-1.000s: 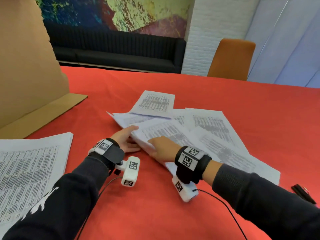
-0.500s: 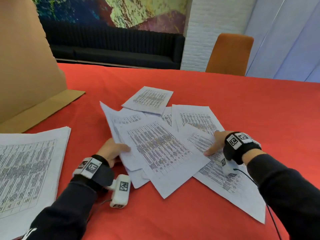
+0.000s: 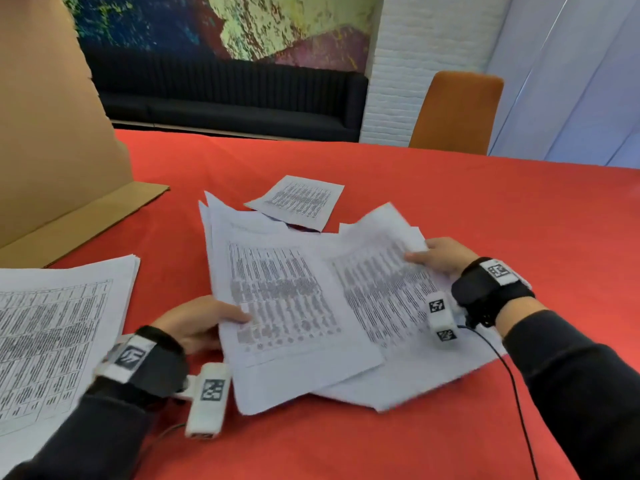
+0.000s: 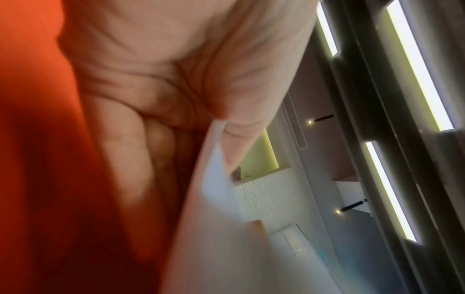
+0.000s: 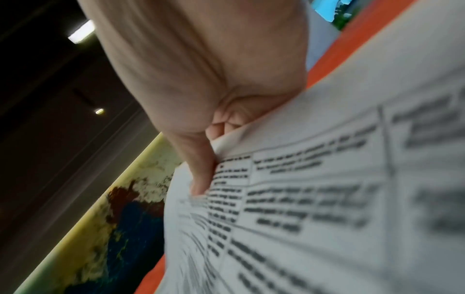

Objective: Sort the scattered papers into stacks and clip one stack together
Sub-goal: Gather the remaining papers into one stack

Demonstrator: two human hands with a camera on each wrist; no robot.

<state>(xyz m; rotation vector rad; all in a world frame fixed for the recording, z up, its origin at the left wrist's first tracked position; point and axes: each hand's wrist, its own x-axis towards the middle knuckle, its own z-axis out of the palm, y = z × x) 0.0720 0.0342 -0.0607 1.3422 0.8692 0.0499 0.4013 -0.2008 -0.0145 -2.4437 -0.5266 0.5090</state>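
Observation:
Several printed sheets (image 3: 284,292) lie overlapped in the middle of the red table (image 3: 485,209). My left hand (image 3: 204,320) grips the left edge of that bunch, thumb on top and fingers underneath; the left wrist view shows the paper edge (image 4: 216,179) between thumb and fingers. My right hand (image 3: 440,256) pinches the right side of sheets (image 3: 384,282) that overlap the bunch, thumb on the print (image 5: 302,199). One small sheet (image 3: 299,200) lies apart, behind the pile. A sorted stack (image 3: 52,327) sits at the near left.
A brown cardboard panel (image 3: 52,133) stands at the left with its flap on the table. An orange chair (image 3: 457,112) stands beyond the far edge, and a dark sofa (image 3: 225,98) lines the wall behind.
My right hand went from pressing flat on the right-hand sheets to pinching their edge farther back. The left hand's bunch has slid right and squared up. The right sheets now lift slightly.

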